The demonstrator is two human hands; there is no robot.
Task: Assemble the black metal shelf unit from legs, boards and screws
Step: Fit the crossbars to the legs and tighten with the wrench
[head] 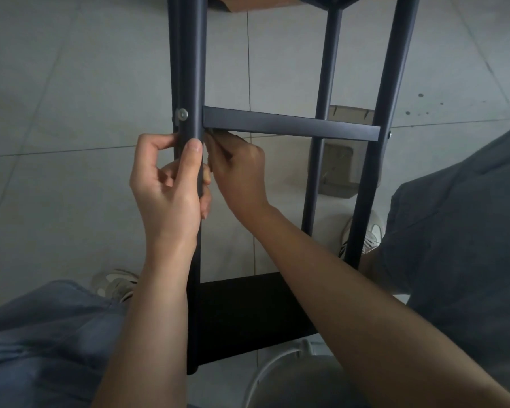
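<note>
The black shelf frame lies lengthwise away from me above the tiled floor. My left hand (167,187) grips the near-left leg (189,69), thumb on its front, just below a silver screw (182,114). A black crossbar (292,124) runs from that leg to the right leg (383,128). My right hand (237,175) sits behind the left leg with its fingers pinched at the crossbar's left end; what they pinch is hidden. A black board (248,313) spans the legs near my lap.
A third leg (321,113) runs behind the crossbar. A small cardboard box (340,163) lies on the floor under the frame, more cardboard at the top edge. My shoes (117,282) and knees flank the frame. A white cable (265,372) curves at the bottom.
</note>
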